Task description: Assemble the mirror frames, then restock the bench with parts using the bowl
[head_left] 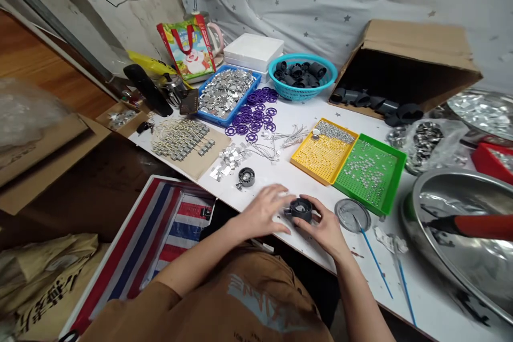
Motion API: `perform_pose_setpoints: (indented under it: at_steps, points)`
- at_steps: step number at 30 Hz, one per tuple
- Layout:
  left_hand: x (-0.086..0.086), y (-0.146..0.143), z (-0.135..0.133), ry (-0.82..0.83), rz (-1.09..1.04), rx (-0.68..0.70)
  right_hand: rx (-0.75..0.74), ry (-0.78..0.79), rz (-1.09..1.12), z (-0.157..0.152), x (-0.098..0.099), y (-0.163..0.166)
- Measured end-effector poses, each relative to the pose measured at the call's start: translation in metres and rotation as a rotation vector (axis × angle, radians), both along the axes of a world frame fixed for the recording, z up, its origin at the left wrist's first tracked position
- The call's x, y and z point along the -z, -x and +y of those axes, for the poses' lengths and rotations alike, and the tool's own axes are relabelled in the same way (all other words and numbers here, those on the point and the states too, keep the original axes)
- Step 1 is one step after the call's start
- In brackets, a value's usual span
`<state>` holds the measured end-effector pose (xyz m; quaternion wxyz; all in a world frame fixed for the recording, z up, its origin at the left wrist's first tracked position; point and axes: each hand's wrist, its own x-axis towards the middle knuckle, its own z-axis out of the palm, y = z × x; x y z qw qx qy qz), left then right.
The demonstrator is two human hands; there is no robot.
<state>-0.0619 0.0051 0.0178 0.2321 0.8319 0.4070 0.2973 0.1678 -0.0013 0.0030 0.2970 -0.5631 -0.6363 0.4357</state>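
Note:
My right hand [323, 227] grips a dark round plastic ring [300, 210] on the white table [264, 197] near the front edge. My left hand [262, 212] reaches in from the left, its spread fingers beside the ring, with nothing visible in them. A similar ring with a metal fitting [246, 177] lies just beyond my left hand. Small mirror squares [230, 160] are scattered left of it. To the right of my right hand lies a round metal disc [351, 215] with a thin blue stick [374, 259].
Beyond stand a yellow tray [324, 149], a green tray [371, 173], purple rings [252, 117], a blue tray of mirror pieces [224, 93] and a teal basket [302, 77]. A steel basin [452, 235] sits right. A striped bag [160, 230] lies below the table's front edge.

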Motion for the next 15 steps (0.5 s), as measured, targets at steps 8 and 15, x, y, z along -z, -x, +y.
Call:
perform_pose_setpoints:
  at_steps: [8, 15]
  points:
    - [-0.002, 0.038, 0.041, 0.249, 0.32, -0.277, -0.31, -0.26, -0.011, 0.031, 0.003, -0.001]
    - [0.011, -0.017, 0.039, 0.219, 0.122, -0.151, -0.326, -0.356, -0.185, 0.03, 0.009, -0.008]
